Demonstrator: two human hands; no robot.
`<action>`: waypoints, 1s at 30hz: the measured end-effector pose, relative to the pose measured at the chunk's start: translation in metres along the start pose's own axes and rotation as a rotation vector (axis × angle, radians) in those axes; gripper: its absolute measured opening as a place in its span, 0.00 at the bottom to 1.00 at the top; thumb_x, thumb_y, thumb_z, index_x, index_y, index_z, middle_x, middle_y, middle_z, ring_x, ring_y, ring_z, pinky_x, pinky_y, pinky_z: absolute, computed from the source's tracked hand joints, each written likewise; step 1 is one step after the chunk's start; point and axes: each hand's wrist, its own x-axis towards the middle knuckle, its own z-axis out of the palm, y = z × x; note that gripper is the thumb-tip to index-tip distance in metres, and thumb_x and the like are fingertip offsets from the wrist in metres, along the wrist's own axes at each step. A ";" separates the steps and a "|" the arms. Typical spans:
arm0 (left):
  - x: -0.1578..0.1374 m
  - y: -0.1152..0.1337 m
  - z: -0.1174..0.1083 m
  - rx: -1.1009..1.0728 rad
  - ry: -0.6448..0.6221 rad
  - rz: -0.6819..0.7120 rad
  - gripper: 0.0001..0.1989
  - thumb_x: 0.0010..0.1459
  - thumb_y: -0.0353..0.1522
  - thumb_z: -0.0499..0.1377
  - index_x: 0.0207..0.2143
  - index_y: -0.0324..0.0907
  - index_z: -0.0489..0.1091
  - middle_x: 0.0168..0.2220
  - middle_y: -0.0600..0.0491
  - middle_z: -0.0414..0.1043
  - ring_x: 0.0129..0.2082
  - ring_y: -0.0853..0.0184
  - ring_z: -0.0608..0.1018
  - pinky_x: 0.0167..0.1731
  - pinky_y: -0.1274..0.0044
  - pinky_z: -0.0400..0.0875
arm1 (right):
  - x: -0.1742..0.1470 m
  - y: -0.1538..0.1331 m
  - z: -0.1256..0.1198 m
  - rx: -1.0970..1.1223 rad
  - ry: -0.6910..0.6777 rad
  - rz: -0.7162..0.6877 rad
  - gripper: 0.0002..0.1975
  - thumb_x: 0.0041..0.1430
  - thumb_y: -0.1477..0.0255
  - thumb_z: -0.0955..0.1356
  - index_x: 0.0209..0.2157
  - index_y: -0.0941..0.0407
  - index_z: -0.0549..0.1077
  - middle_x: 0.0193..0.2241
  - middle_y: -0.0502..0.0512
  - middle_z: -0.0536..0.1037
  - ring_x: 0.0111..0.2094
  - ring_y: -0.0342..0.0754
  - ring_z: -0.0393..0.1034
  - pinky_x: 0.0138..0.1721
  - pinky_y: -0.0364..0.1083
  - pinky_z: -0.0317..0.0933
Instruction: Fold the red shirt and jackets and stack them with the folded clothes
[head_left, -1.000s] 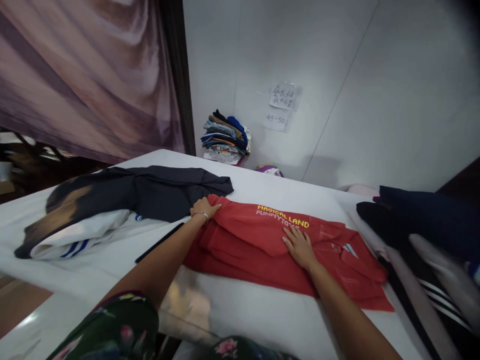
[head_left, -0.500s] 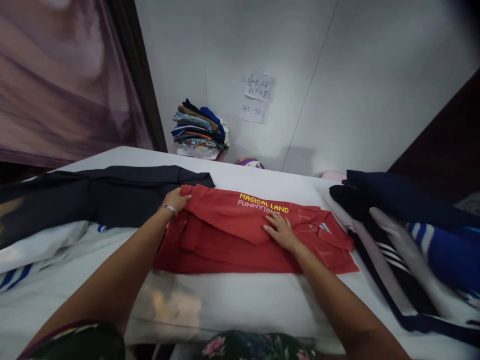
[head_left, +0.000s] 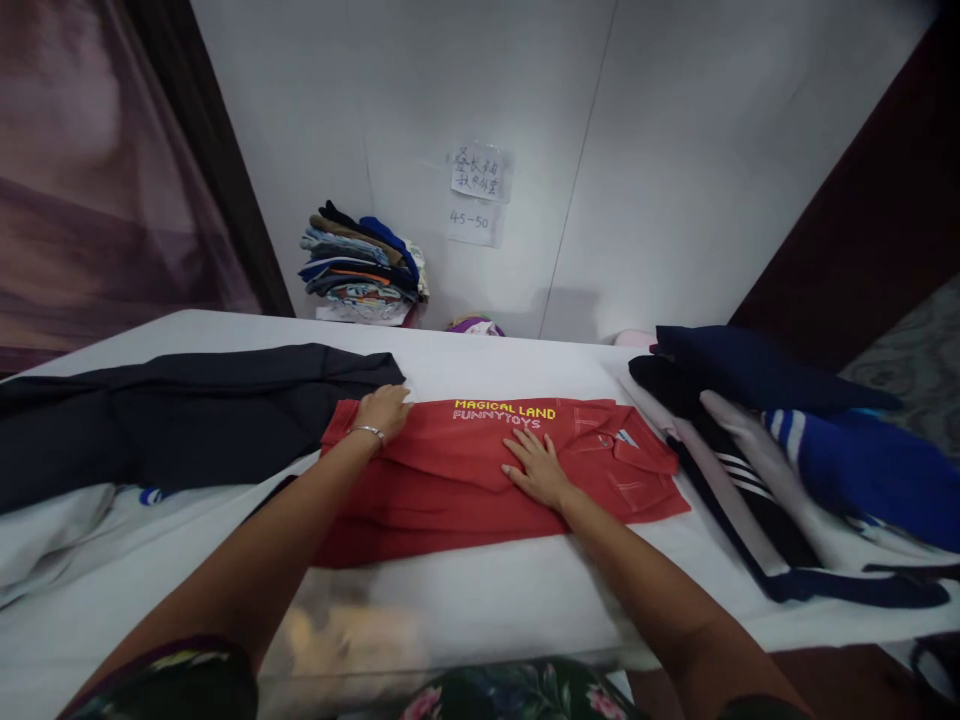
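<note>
A red collared shirt (head_left: 450, 485) lies folded lengthwise across the white table, its collar to the right and yellow and white lettering along its far edge. My left hand (head_left: 381, 412), with a bracelet at the wrist, rests on the shirt near its left end, fingers stretched toward the far edge. Flat on the middle of the shirt, just below the lettering, lies my right hand (head_left: 537, 468) with its fingers spread. The underside of the shirt is hidden.
Dark trousers-like cloth (head_left: 225, 410) and white garments (head_left: 60, 530) lie at the left. Navy, black and blue clothes (head_left: 870, 470) are heaped at the right. Behind the table (head_left: 480, 365) stands a folded clothes stack (head_left: 360, 255), near paper signs (head_left: 476, 195) on the wall.
My left hand has gone from the shirt's left edge inward onto its top. The right hand stays flat on the cloth. The view has shifted slightly to the right.
</note>
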 end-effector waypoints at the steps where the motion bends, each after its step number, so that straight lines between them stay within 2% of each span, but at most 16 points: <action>1: 0.004 0.005 0.004 0.004 -0.056 0.020 0.21 0.61 0.36 0.45 0.53 0.42 0.66 0.57 0.46 0.65 0.57 0.61 0.65 0.53 0.69 0.59 | -0.001 0.000 0.001 -0.001 0.011 -0.004 0.29 0.63 0.54 0.58 0.62 0.49 0.57 0.65 0.54 0.51 0.66 0.52 0.39 0.63 0.61 0.30; 3: 0.012 0.012 0.013 0.014 -0.133 0.028 0.20 0.61 0.36 0.44 0.50 0.43 0.69 0.52 0.45 0.70 0.53 0.59 0.69 0.51 0.66 0.59 | -0.002 0.001 0.002 -0.001 0.035 -0.015 0.28 0.63 0.55 0.58 0.62 0.49 0.57 0.65 0.54 0.52 0.66 0.52 0.40 0.63 0.61 0.30; 8: 0.023 0.011 0.024 0.042 -0.167 0.074 0.17 0.58 0.38 0.49 0.42 0.42 0.73 0.48 0.43 0.72 0.50 0.56 0.70 0.50 0.64 0.58 | -0.003 0.003 0.004 0.007 0.069 -0.030 0.28 0.63 0.55 0.58 0.61 0.50 0.58 0.64 0.54 0.53 0.66 0.52 0.41 0.63 0.61 0.31; 11: 0.028 0.006 0.016 0.043 -0.158 0.125 0.17 0.56 0.40 0.52 0.38 0.40 0.74 0.46 0.41 0.72 0.49 0.54 0.70 0.49 0.66 0.60 | -0.004 0.003 0.004 0.019 0.079 -0.036 0.27 0.62 0.56 0.59 0.61 0.50 0.59 0.64 0.54 0.54 0.66 0.53 0.42 0.63 0.61 0.31; 15: 0.040 -0.007 -0.005 -0.038 -0.151 0.174 0.22 0.57 0.46 0.48 0.41 0.42 0.73 0.44 0.45 0.73 0.45 0.58 0.74 0.43 0.72 0.64 | -0.007 0.003 0.003 0.086 0.123 -0.042 0.29 0.62 0.56 0.59 0.62 0.51 0.57 0.64 0.55 0.54 0.66 0.52 0.43 0.63 0.60 0.33; 18: 0.045 -0.017 -0.012 -0.099 -0.308 0.137 0.26 0.57 0.49 0.45 0.39 0.42 0.73 0.41 0.47 0.76 0.41 0.60 0.76 0.39 0.74 0.66 | -0.010 0.003 0.003 0.104 0.181 -0.042 0.29 0.62 0.57 0.59 0.62 0.53 0.57 0.64 0.56 0.53 0.66 0.51 0.42 0.64 0.59 0.34; 20: 0.044 -0.020 -0.007 -0.071 -0.429 0.098 0.24 0.54 0.49 0.49 0.37 0.41 0.74 0.41 0.44 0.76 0.41 0.58 0.76 0.38 0.74 0.67 | -0.010 0.003 0.004 0.106 0.183 -0.031 0.28 0.62 0.57 0.60 0.61 0.53 0.59 0.63 0.57 0.56 0.65 0.51 0.44 0.64 0.59 0.34; 22: 0.038 -0.020 0.003 -0.034 -0.477 0.065 0.23 0.52 0.48 0.52 0.36 0.40 0.75 0.43 0.41 0.76 0.42 0.55 0.76 0.38 0.72 0.68 | -0.010 0.003 0.005 0.113 0.162 -0.019 0.28 0.62 0.57 0.60 0.60 0.53 0.61 0.62 0.57 0.59 0.65 0.52 0.46 0.64 0.59 0.35; 26: 0.025 -0.019 0.015 -0.023 -0.424 0.059 0.24 0.55 0.47 0.49 0.41 0.40 0.73 0.45 0.39 0.75 0.44 0.53 0.76 0.40 0.68 0.68 | -0.010 0.003 0.006 0.123 0.148 -0.003 0.27 0.62 0.57 0.60 0.59 0.52 0.62 0.62 0.56 0.60 0.64 0.51 0.47 0.64 0.58 0.36; 30: 0.020 -0.020 0.009 -0.035 -0.313 0.092 0.23 0.59 0.45 0.45 0.43 0.42 0.71 0.45 0.41 0.74 0.44 0.55 0.75 0.42 0.69 0.66 | -0.007 0.003 0.002 0.178 0.111 0.040 0.27 0.62 0.56 0.60 0.59 0.51 0.63 0.61 0.55 0.61 0.64 0.51 0.48 0.63 0.57 0.37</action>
